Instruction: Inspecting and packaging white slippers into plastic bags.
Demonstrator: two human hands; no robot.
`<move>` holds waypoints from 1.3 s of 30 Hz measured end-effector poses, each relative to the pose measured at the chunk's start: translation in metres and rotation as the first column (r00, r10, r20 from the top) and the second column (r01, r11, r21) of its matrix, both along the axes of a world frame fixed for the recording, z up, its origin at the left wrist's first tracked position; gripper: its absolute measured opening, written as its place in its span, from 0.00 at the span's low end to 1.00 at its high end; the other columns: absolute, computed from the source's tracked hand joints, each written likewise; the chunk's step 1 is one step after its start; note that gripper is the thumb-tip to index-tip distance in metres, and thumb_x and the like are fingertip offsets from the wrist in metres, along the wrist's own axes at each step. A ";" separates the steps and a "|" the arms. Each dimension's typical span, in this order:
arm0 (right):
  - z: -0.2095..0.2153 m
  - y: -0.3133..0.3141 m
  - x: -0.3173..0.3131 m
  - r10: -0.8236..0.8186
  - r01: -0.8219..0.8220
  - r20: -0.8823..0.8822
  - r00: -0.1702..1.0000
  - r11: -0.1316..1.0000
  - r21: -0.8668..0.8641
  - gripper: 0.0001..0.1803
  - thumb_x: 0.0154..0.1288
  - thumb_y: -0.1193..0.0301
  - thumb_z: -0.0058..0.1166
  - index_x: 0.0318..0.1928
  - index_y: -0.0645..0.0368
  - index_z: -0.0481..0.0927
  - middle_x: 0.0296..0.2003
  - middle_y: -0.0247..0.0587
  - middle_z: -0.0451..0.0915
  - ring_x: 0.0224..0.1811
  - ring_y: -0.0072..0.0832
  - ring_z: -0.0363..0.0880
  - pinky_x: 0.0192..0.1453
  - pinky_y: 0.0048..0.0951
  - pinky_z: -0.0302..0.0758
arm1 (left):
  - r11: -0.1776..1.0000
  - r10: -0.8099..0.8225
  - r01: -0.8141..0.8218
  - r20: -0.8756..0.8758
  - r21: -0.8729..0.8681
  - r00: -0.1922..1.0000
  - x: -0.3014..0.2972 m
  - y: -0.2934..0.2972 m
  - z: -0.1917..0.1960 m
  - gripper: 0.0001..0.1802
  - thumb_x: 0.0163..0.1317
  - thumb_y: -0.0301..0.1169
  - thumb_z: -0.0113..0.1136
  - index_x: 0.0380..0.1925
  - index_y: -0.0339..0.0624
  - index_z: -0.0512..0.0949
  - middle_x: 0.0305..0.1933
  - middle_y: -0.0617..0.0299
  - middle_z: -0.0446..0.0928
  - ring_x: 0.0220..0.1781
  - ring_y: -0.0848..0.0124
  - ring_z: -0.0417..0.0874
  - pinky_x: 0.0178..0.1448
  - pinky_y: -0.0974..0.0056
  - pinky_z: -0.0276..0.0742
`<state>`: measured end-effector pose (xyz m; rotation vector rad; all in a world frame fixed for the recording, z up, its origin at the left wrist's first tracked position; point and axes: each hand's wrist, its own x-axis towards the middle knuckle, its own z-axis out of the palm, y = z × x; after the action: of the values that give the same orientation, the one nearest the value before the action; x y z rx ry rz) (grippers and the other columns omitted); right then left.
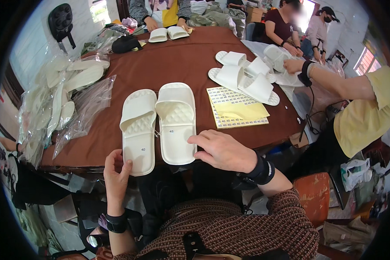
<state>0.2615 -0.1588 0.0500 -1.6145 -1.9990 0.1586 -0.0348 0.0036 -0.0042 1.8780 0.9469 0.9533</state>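
Note:
Two white slide slippers lie side by side in front of me, toes pointing away, joined by a thin tie between them. The left slipper [136,134] reaches over the table's near edge, and my left hand [117,171] is closed on its heel edge, thumb on top. At the right slipper [177,138], my right hand [223,149] pinches the outer edge near the heel between thumb and forefinger. Each insole carries a small printed mark. Right of the pair lies a stack of yellow sticker sheets [238,110] with rows of small printed labels.
The table has a brown cloth [134,65]. Clear plastic bags of white slippers [84,78] are heaped at the left, several loose slippers [242,78] at the right. Across the table a person's hands [151,24] are at another pair. A co-worker's arm [333,80] reaches in from the right.

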 end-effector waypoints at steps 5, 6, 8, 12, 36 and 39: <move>-0.001 -0.004 -0.006 0.014 -0.018 -0.074 0.997 0.999 -0.042 0.19 0.66 0.69 0.59 0.54 0.60 0.72 0.39 0.50 0.78 0.45 0.47 0.79 0.48 0.44 0.77 | 0.988 0.001 0.027 0.179 -0.154 0.984 0.004 -0.005 -0.011 0.20 0.68 0.32 0.62 0.53 0.34 0.69 0.38 0.59 0.80 0.35 0.74 0.81 0.42 0.70 0.77; -0.003 -0.005 -0.008 0.012 -0.015 -0.077 0.997 0.999 -0.040 0.19 0.66 0.69 0.59 0.54 0.60 0.72 0.39 0.50 0.78 0.45 0.47 0.79 0.48 0.44 0.77 | 0.949 0.011 0.060 0.225 -0.308 0.974 0.003 -0.007 -0.008 0.20 0.68 0.32 0.62 0.53 0.34 0.67 0.38 0.57 0.81 0.33 0.73 0.81 0.39 0.70 0.78; -0.010 -0.008 -0.012 -0.017 0.011 -0.189 0.982 0.999 -0.032 0.20 0.67 0.69 0.58 0.56 0.59 0.72 0.39 0.51 0.79 0.44 0.47 0.80 0.47 0.43 0.78 | 0.887 0.027 0.100 0.266 -0.450 0.963 0.006 -0.010 -0.005 0.20 0.68 0.32 0.61 0.53 0.34 0.66 0.37 0.56 0.82 0.31 0.72 0.82 0.36 0.70 0.79; -0.026 -0.009 -0.020 -0.026 -0.030 -0.448 0.894 0.993 -0.118 0.20 0.69 0.70 0.57 0.59 0.58 0.71 0.36 0.50 0.80 0.40 0.41 0.82 0.45 0.40 0.79 | 0.783 0.021 0.235 0.402 -0.576 0.915 0.012 -0.019 -0.004 0.18 0.66 0.29 0.62 0.51 0.32 0.69 0.37 0.53 0.84 0.28 0.69 0.85 0.33 0.67 0.83; -0.060 -0.024 -0.032 -0.140 0.153 -0.875 0.463 0.985 -0.077 0.14 0.71 0.78 0.51 0.54 0.62 0.80 0.32 0.33 0.81 0.31 0.16 0.78 0.38 0.20 0.77 | 0.875 -0.147 0.308 0.402 -0.373 0.904 0.033 -0.047 -0.001 0.20 0.65 0.22 0.61 0.55 0.34 0.69 0.47 0.55 0.83 0.45 0.72 0.84 0.50 0.68 0.79; -0.060 -0.032 -0.029 -0.121 0.192 -0.822 0.557 0.981 -0.014 0.14 0.70 0.79 0.51 0.54 0.62 0.80 0.32 0.36 0.82 0.31 0.17 0.77 0.38 0.21 0.76 | 0.876 -0.168 0.317 0.386 -0.364 0.907 0.030 -0.047 -0.001 0.18 0.65 0.23 0.60 0.54 0.34 0.69 0.49 0.54 0.82 0.49 0.70 0.84 0.58 0.64 0.78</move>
<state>0.2323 -0.1906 -0.0098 -1.2845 -1.0960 0.6371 -0.0048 -0.0432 -0.0052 1.3679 0.6186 0.8095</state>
